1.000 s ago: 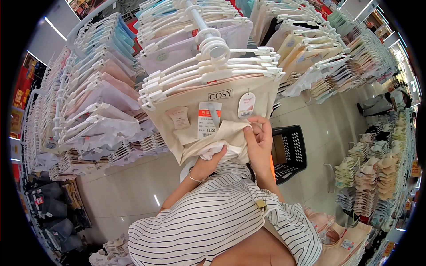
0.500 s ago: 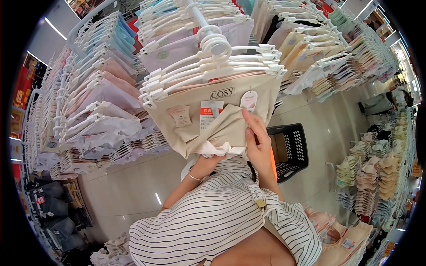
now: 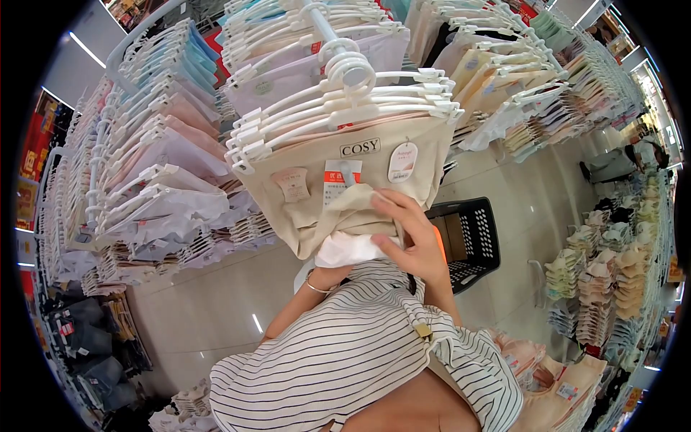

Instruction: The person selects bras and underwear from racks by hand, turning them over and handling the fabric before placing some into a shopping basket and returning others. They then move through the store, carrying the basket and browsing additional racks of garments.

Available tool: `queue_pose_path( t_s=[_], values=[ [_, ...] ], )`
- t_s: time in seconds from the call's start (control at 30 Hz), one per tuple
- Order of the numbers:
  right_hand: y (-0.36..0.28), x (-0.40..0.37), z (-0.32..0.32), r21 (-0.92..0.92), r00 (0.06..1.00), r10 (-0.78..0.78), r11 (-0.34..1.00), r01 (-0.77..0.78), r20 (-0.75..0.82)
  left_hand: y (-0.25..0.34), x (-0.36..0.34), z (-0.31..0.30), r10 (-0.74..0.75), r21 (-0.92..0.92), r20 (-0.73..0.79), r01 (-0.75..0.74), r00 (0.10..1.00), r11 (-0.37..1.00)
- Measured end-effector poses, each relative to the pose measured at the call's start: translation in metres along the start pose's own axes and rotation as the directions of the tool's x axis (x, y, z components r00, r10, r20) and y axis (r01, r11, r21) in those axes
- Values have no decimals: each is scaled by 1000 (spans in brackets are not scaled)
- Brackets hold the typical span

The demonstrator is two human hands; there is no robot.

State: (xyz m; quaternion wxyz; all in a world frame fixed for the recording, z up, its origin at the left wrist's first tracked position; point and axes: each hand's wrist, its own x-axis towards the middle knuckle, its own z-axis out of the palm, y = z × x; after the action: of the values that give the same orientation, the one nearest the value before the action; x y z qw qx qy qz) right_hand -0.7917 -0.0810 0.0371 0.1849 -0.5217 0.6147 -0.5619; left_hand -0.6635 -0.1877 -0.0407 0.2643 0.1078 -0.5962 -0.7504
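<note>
Beige briefs (image 3: pixel 421 169) printed "COSY" hang by clips from a white hanger (image 3: pixel 353 115) at the front of the rack in the head view. A red-and-white label (image 3: pixel 340 175), a pale pink tag (image 3: pixel 290 185) and an oval tag (image 3: pixel 403 162) are on them. The lower edge is folded up, showing a white lining (image 3: pixel 349 248). My left hand (image 3: pixel 332 276), with a bracelet at the wrist, is under this lining, its fingers hidden. My right hand (image 3: pixel 417 241) rests against the folded cloth, thumb and index finger apart.
Racks of hanging underwear (image 3: pixel 165 151) stand to the left and ahead. A black shopping basket (image 3: pixel 484 234) is beyond my right hand. More garments (image 3: pixel 597 288) hang at the right. A person (image 3: pixel 626 162) stands in the aisle at the far right.
My right hand has moved left and down from the oval tag onto the folded cloth, its fingers spreading. More white lining shows, and my left fingers are now covered by it.
</note>
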Motion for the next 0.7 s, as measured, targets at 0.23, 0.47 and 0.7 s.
queue_pose_path(
  t_s=[0.23, 0.47, 0.7],
  values=[
    [-14, 6, 3, -356, 988, -64, 928, 111, 143, 17, 2, 1, 8, 202, 42, -16, 999, 979],
    [0, 0, 8, -112, 988, 39, 992, -56, -152, -4, -13, -6, -113, 152, -65, 122, 991, 981],
    [10, 2, 11, 40, 885, 246, 967, -251, -396, 18, -8, 1, -66, 332, 8, 60, 998, 941]
  ],
)
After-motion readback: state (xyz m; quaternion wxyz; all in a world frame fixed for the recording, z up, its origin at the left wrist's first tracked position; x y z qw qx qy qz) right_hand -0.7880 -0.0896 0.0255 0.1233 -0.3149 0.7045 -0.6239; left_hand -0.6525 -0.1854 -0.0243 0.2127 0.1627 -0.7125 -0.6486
